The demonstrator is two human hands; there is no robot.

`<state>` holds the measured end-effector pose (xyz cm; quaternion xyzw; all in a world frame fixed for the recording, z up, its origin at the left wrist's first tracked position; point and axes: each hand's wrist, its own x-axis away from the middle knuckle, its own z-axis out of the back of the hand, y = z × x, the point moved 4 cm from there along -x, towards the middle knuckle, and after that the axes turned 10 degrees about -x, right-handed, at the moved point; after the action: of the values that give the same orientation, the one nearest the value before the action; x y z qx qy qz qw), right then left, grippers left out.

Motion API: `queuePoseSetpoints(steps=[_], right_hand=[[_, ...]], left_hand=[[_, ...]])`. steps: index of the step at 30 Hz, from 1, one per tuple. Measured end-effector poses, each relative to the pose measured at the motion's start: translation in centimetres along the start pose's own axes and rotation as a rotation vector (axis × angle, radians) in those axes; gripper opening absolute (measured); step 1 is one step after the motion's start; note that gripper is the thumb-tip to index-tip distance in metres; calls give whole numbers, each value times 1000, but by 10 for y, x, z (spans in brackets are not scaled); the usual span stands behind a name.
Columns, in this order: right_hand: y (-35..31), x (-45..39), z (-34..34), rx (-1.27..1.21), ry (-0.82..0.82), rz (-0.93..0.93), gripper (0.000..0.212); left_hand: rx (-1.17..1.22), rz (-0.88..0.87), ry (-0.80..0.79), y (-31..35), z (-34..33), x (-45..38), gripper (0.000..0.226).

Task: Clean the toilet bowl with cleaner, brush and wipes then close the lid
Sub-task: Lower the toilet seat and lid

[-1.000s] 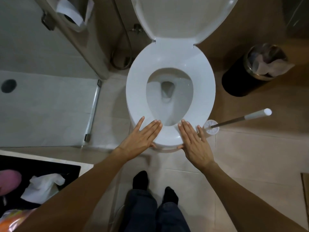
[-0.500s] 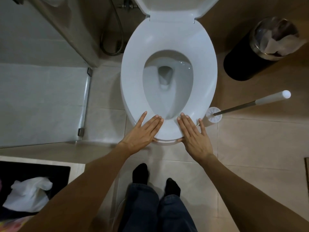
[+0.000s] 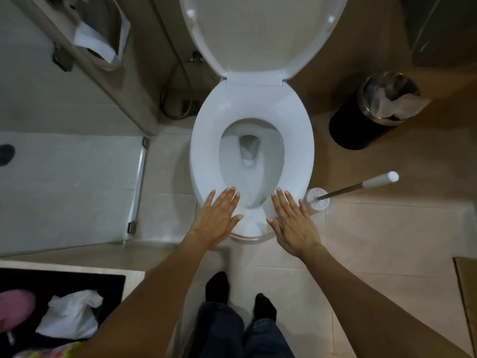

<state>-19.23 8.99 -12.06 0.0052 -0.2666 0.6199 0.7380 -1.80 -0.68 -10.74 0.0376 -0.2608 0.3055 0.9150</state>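
The white oval plastic toilet seat (image 3: 206, 140) is down on the white ceramic toilet bowl (image 3: 251, 156), and the white plastic lid (image 3: 260, 34) stands raised at the far side. Inside the bowl there is water at the bottom.

The left hand (image 3: 215, 218) lies flat over the near left part of the seat, with its fingers straight and a little spread, and it holds nothing. The right hand (image 3: 293, 223) lies flat over the near right part of the seat in the same way, fingers straight, also holding nothing. The two hands are apart, and the near edge of the seat shows between them. I cannot tell if the palms press on the seat or only hover just above it.

Just to the right of the right hand, the white toilet brush with a metal shaft and white grip (image 3: 361, 186) stands in its round white holder (image 3: 318, 198) on the beige tiled floor (image 3: 387, 241), with the handle leaning to the right. Further right and farther away is a black round waste bin with a metal rim (image 3: 361, 125), with crumpled paper inside. At the far left a white paper roll (image 3: 95, 45) hangs on the wall. At the near left lies a crumpled white tissue (image 3: 69, 316) on a black surface (image 3: 64, 282). The person's feet in black socks (image 3: 216, 288) stand on the floor near the toilet.
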Motion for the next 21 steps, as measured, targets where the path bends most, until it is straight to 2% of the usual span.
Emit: queuePoseSetpoints(steps=[5, 9, 16, 21], right_hand=[[-17, -12, 81, -181, 145, -81, 77], [-20, -30, 149, -100, 129, -121, 61], [-30, -58, 262, -32, 183, -173, 61], [-44, -73, 334, -35, 280, -154, 60]], left_hand=[[65, 98, -1, -24, 71, -9, 55], [79, 157, 86, -49, 138, -21, 54], [49, 245, 197, -105, 253, -29, 55], [14, 254, 276, -140, 326, -30, 55]])
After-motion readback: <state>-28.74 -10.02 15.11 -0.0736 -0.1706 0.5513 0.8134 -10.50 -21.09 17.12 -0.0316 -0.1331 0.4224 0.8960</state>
